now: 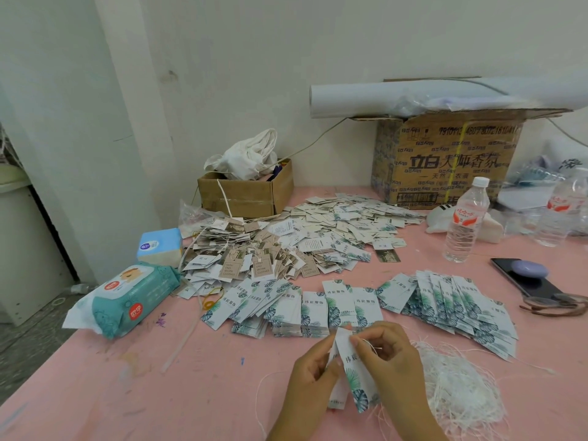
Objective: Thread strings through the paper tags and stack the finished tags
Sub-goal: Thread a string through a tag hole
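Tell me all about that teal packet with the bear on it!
The wipes packet is soft teal plastic, puffy, with a white flap on top showing a cartoon bear and round red logos. It lies slanted near the left edge of the pink table, closed, in front of a blue tissue pack. Nothing rests on it.

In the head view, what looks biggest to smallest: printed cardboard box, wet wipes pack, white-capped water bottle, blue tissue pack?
1. printed cardboard box
2. wet wipes pack, though being nearer the camera helps it
3. white-capped water bottle
4. blue tissue pack
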{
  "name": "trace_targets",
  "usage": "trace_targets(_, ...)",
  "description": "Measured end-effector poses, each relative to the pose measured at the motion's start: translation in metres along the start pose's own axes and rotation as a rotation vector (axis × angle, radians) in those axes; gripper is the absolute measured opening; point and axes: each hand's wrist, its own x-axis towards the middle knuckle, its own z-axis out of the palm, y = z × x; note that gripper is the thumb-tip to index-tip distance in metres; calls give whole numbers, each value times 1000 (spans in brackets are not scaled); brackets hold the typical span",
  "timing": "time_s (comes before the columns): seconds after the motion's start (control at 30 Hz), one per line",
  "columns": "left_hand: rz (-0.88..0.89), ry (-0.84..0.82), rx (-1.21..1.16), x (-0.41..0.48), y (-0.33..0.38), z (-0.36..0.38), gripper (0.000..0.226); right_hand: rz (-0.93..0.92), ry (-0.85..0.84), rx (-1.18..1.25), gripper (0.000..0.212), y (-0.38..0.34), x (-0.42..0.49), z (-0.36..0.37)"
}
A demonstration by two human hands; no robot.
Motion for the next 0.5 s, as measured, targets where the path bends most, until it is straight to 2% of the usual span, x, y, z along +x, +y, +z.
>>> trace_targets(0.1,19,9,-9,0,5,0,31,37,-18,42,22,2,0,1)
trace_targets(0.23,-15,14,-31,0,9,0,27,205,-93,180,11,3,-1,3)
trace_targets(0.33,-56,7,-63,-2,11,0,32,275,-105,282,12,1,0,3)
trace_targets(0.43,-120,-9,-77,-3,11,1,38,309,-123,282,20,0,1,1)
trace_targets(0.5,-140,-19,-86,-3,12,3,31,302,-119,230,15,2,1,1)
